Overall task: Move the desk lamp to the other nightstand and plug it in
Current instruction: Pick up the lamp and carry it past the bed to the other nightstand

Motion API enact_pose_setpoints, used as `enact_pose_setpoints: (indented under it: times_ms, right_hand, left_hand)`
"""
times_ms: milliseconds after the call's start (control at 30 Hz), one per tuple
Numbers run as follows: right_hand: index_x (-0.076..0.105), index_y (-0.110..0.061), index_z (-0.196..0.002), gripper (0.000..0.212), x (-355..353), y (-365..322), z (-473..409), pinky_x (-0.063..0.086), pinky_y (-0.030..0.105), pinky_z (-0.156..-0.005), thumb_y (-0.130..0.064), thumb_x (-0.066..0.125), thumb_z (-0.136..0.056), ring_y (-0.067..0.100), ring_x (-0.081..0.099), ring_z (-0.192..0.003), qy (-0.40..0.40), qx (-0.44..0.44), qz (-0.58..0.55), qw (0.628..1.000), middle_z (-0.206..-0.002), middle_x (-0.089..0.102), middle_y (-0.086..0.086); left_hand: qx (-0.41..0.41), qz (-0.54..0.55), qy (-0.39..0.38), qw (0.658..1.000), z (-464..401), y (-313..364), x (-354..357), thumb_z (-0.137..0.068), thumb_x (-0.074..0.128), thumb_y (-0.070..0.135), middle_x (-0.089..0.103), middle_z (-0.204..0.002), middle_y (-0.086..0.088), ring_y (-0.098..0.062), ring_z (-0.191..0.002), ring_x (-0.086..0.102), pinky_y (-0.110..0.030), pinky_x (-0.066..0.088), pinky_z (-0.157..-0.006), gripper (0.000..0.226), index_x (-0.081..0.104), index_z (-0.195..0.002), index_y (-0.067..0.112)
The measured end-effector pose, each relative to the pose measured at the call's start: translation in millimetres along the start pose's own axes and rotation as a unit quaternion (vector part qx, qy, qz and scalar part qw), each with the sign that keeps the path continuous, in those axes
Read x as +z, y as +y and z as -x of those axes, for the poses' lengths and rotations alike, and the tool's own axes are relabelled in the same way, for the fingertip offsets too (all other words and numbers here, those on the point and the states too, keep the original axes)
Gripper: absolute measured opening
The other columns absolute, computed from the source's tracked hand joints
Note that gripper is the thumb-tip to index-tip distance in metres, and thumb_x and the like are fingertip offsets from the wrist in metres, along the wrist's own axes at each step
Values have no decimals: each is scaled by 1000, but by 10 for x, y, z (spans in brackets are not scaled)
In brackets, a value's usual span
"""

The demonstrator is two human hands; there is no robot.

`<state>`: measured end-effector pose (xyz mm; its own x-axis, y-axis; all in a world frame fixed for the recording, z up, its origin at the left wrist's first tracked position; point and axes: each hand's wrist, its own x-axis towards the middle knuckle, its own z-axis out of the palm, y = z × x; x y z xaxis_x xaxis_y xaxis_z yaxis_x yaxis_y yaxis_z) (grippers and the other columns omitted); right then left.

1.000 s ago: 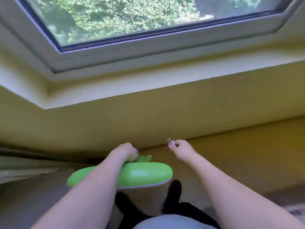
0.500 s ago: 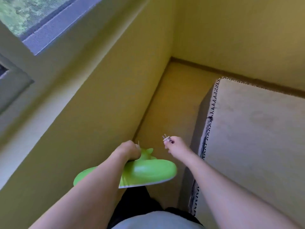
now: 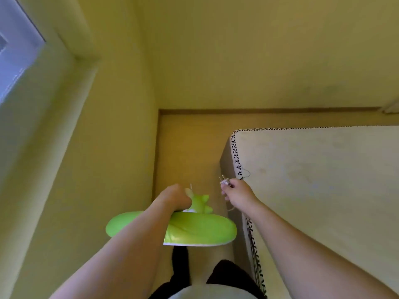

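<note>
A bright green desk lamp [image 3: 198, 228] with a broad oval shade and a small spiky figure on top hangs in front of my body, above the floor. My left hand [image 3: 172, 198] is closed around its top part, beside the figure. My right hand [image 3: 236, 196] pinches the lamp's white two-pin plug [image 3: 223, 181], pins pointing up and to the left, close to the mattress corner. The cord is barely visible under my right hand. No nightstand and no socket are in view.
A bare beige mattress [image 3: 313, 190] with black cross-stitched edging fills the right side. A narrow strip of wooden floor [image 3: 187, 147] runs between it and the yellow wall [image 3: 108, 147] on the left. A window [image 3: 15, 55] sits at the upper left.
The view has swung right, from the window and wall to the room corner and the mattress. Both hands keep the same grip, carrying lamp and plug along the gap.
</note>
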<state>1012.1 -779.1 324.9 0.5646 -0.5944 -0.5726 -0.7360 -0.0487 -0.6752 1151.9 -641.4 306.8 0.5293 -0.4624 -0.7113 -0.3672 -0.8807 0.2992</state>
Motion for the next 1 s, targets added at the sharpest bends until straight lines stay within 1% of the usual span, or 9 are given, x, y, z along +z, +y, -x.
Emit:
enact_pose_setpoints:
  times_ms: [133,233,367,433,567,667,800,900,1000]
  right_hand:
    - [66,-15,-96,18,-243,-345,-536,41,32,-66,-26,51,-93,21,57,-74,30,15,-72,997,-92,69,13]
    - [64,-21,-88,14,-458,-520,-1087,42,30,-65,-27,52,-93,20,55,-70,41,35,-111,992,-82,65,6]
    - [67,-8,-88,24,-834,-750,-1966,40,33,-66,-25,52,-93,23,55,-71,45,46,-120,991,-80,63,11]
    - [65,-8,-84,21,-1143,-947,-2474,38,32,-64,-22,52,-93,23,53,-70,56,44,-142,987,-80,62,14]
    - [64,-1,-102,25,-1698,-1390,-3192,34,28,-57,-19,48,-95,23,52,-70,80,44,-199,976,-84,59,13]
    - [61,-9,-101,19,-2034,-1654,-3620,34,26,-56,-21,46,-97,15,48,-60,73,43,-239,967,-78,57,5]
    - [56,-20,-84,17,-2396,-1844,-4203,33,23,-53,-22,47,-97,11,45,-57,83,66,-295,950,-73,55,1]
    - [55,-18,-92,12,-2655,-1973,-4782,32,23,-53,-23,46,-97,11,45,-57,104,82,-320,938,-74,55,0]
    - [55,-16,-97,10,-3001,-2087,-5287,33,22,-53,-22,46,-97,11,45,-58,143,82,-335,927,-75,55,1]
  left_hand:
    - [26,-51,-11,998,-631,400,-520,-77,57,20,68,-108,-7,-24,-92,63,-29,52,-72,35,64,-111,15]
    - [33,-84,-16,996,-1202,741,-890,-78,60,23,67,-110,-6,-23,-93,63,-28,50,-71,35,63,-112,16]
    - [38,-153,-18,987,-1930,1209,-1368,-78,57,24,63,-124,-10,-27,-109,61,-31,52,-81,44,59,-121,14]
    - [40,-178,-19,983,-2293,1512,-1661,-78,53,23,60,-129,-11,-29,-116,59,-33,51,-89,46,57,-124,13]
    - [60,-210,-16,976,-2792,2128,-2251,-78,54,21,59,-131,-11,-29,-116,58,-34,50,-90,47,56,-125,12]
    - [81,-202,-8,976,-3179,2582,-2652,-79,55,20,60,-130,-11,-29,-117,58,-34,50,-93,46,58,-124,12]
    - [112,-192,-14,975,-3741,3161,-3038,-78,57,18,61,-130,-9,-28,-115,59,-36,51,-95,49,57,-127,17]
    - [144,-206,-38,967,-4336,3659,-3287,-74,59,19,63,-129,-8,-27,-113,61,-37,52,-95,53,60,-127,20]
    - [181,-252,-49,949,-4915,4163,-3545,-76,62,21,59,-134,-9,-27,-119,58,-36,49,-98,52,58,-128,15]
